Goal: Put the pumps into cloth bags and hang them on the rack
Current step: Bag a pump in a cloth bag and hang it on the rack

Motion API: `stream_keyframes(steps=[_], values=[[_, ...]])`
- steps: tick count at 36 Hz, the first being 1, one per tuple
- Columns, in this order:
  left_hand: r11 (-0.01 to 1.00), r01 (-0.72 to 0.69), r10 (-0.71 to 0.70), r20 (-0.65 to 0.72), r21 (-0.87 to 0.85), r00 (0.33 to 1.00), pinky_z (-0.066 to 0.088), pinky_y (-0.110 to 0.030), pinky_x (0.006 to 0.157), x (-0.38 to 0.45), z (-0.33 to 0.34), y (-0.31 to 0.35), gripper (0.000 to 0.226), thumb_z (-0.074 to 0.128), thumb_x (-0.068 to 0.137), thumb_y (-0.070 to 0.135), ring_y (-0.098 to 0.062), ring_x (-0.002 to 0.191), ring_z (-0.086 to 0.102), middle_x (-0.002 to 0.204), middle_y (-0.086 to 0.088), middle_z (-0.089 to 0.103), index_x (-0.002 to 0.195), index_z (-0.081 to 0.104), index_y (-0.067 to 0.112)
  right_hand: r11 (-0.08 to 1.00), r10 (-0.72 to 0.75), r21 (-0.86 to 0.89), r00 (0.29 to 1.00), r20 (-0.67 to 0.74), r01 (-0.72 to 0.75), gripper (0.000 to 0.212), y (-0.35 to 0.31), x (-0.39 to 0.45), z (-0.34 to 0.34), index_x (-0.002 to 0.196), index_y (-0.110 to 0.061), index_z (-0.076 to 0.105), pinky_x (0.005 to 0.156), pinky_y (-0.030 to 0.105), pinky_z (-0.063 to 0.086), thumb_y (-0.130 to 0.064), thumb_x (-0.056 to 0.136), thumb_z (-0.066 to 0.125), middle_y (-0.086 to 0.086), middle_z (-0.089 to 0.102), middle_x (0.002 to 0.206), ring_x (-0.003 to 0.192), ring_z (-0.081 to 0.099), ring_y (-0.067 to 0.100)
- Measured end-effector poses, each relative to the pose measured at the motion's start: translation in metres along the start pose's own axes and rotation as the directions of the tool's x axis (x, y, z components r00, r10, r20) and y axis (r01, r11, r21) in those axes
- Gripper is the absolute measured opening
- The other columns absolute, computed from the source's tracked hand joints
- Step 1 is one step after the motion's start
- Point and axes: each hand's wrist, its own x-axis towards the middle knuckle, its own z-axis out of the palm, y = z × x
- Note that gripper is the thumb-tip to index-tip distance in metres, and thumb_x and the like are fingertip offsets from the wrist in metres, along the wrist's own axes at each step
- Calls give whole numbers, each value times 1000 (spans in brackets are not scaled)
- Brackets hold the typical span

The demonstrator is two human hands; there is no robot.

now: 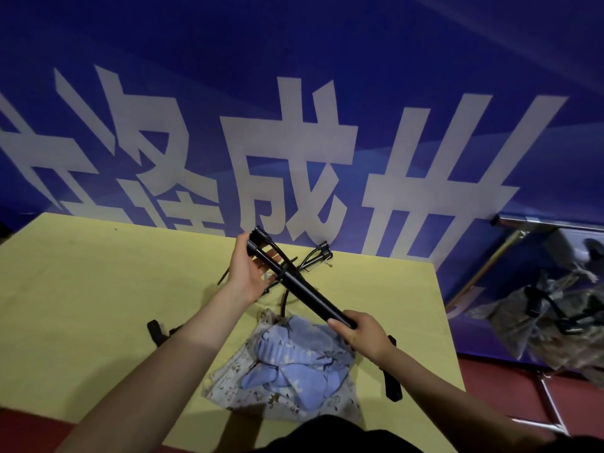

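Note:
I hold a black pump [305,291] slantwise above the yellow table [98,289]. My right hand [362,335] grips the pump's lower end. My left hand [251,273] lies open-palmed against its upper end, where the handle and hose sit. A second black pump [318,256] lies on the table behind, near the wall. Below my hands lies a heap of cloth bags [287,361], blue and white with small prints.
Black pump parts lie on the table at the left [157,331] and by its right edge [392,384]. A metal rack [510,220] stands at the right, with printed bags [549,322] hanging on it. A blue banner with large white characters covers the wall.

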Motion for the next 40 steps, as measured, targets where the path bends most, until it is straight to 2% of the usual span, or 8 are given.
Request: stream_keyframes(steps=[11, 15, 18, 21, 24, 29, 36, 40], values=[[1000, 7, -7, 52, -2, 999, 47, -44, 90, -15, 3, -17, 41, 47, 90, 54, -26, 95, 62, 101, -12, 62, 105, 56, 16, 999, -18, 33, 999, 29, 17, 30, -33, 11, -4, 74, -25, 56, 63, 44, 51, -50, 90, 61, 1, 58, 61, 59, 61, 29], [1000, 2, 1, 105, -29, 994, 49, -41, 80, -19, 2, -18, 36, 43, 93, 51, -21, 76, 71, 88, -9, 66, 96, 56, 17, 999, -43, 31, 998, 52, 41, 23, -38, 15, -3, 88, -30, 63, 63, 44, 52, -53, 89, 61, -1, 61, 62, 56, 61, 21], [995, 20, -7, 122, -102, 992, 51, -43, 87, -17, -3, -15, 39, 49, 90, 54, -25, 87, 67, 93, -9, 66, 99, 59, 17, 997, -59, 58, 995, 84, 54, 26, -43, 17, -4, 104, -29, 65, 58, 36, 47, -51, 90, 60, -4, 58, 61, 53, 56, 13], [987, -21, 45, 145, -161, 988, 50, -45, 93, -15, -5, -16, 55, 52, 85, 63, -28, 100, 61, 97, -10, 66, 112, 59, 16, 992, -52, 119, 992, 115, 38, 36, -53, 18, -6, 86, -20, 63, 57, 34, 46, -54, 92, 54, -1, 59, 60, 53, 55, 20], [998, -63, 67, 191, -27, 979, 47, -46, 100, -19, 0, -26, 59, 51, 85, 58, -28, 109, 60, 106, -11, 66, 120, 57, 12, 960, 15, 274, 991, 135, -52, 57, -66, 22, -7, 74, -11, 56, 59, 33, 47, -55, 99, 31, 5, 59, 58, 50, 54, 23], [984, -76, 50, 154, 163, 987, 50, -42, 97, -23, 18, -36, 40, 48, 96, 45, -25, 104, 64, 108, -14, 67, 111, 62, 10, 883, 39, 449, 975, 219, -136, 63, -86, 26, -8, 90, -6, 56, 54, 25, 50, -52, 103, 14, 15, 64, 65, 51, 61, 23], [971, -32, 26, -29, -236, 999, 48, -39, 97, -20, 25, -21, 41, 42, 98, 50, -23, 87, 63, 81, -5, 57, 101, 55, 11, 929, 190, 352, 965, -181, -117, 37, -90, 40, -12, 76, -10, 51, 55, 34, 50, -35, 101, 44, 5, 59, 59, 45, 55, 14], [962, -35, 26, -37, -270, 999, 53, -35, 85, -20, 18, -13, 43, 43, 97, 53, -21, 80, 64, 76, -3, 59, 96, 57, 12, 999, -20, 33, 962, -271, 30, 19, -82, 41, -17, 98, -21, 59, 74, 28, 39, -39, 92, 59, -4, 56, 90, 86, 51, 10]])
